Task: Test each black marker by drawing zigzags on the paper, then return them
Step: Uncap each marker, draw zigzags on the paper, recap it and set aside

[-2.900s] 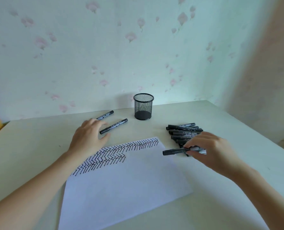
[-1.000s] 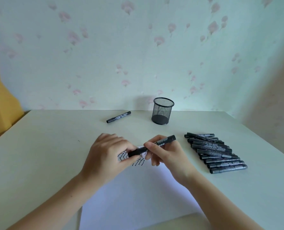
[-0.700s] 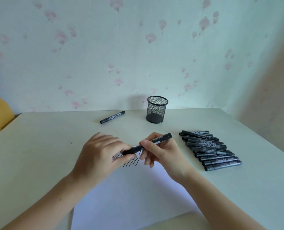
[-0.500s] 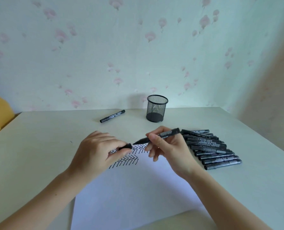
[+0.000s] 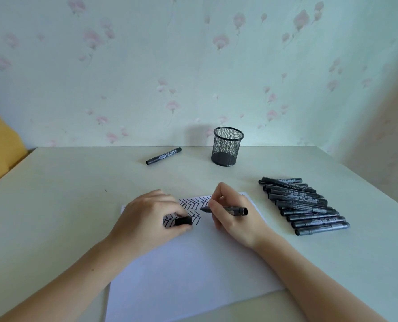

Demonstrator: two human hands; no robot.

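- Uncapped black marker (image 5: 230, 210) pinched in the right hand (image 5: 234, 216), tip pointing left, low over the paper (image 5: 193, 270) beside the zigzag rows (image 5: 194, 202); tip contact with the sheet unclear.
- Black cap (image 5: 183, 221) gripped between curled fingers (image 5: 170, 206) and thumb of the left hand (image 5: 150, 220), resting on the sheet's upper left.
- Row of capped markers (image 5: 304, 205) lying side by side on the bench (image 5: 53, 205), right of the paper.
- Single marker (image 5: 163, 155) farther back, left of the mesh pen cup (image 5: 227, 146) near the wall.
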